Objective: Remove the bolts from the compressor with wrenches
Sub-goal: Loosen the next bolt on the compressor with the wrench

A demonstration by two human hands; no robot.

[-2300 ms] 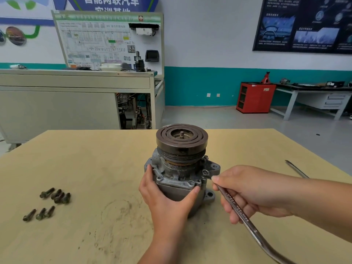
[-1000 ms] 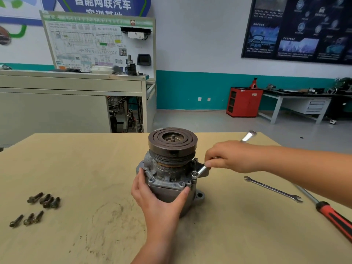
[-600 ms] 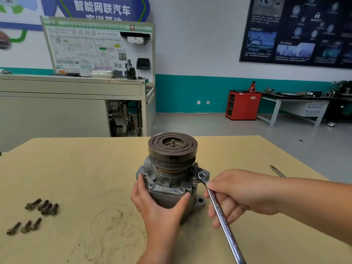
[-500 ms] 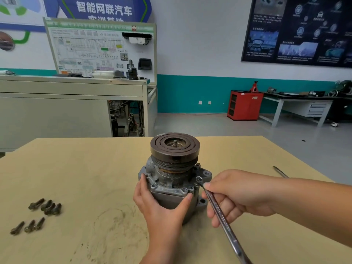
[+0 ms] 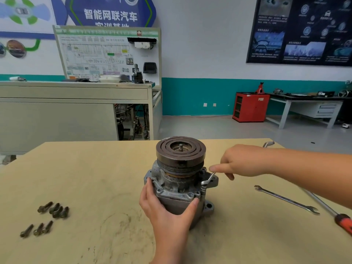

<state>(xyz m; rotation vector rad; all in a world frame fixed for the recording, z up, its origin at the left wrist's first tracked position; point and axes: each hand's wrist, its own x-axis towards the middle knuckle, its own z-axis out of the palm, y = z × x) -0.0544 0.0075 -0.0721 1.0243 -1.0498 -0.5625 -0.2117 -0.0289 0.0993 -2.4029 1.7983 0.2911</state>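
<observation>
A grey metal compressor (image 5: 179,187) with a dark ringed pulley on top stands upright on the tan table (image 5: 95,178). My left hand (image 5: 165,212) grips its housing from the near side, thumb on the left, fingers on the right. My right hand (image 5: 242,161) holds a silver wrench (image 5: 209,178) to the right of the compressor. The wrench's ring end sits on a raised bolt (image 5: 203,187) at the housing's right flange, and its far end pokes out behind my hand. Several removed bolts (image 5: 45,216) lie in two small groups at the left.
A second wrench (image 5: 285,199) lies on the table to the right. Beside it is a screwdriver (image 5: 341,220) with a red handle near the right edge. Beyond the table stand a grey training bench, a red cabinet and a workbench.
My right hand has swung the wrench from pointing toward me round to pointing away to the right, ring end still at the right-side bolt. The left hand keeps its grip on the compressor.
</observation>
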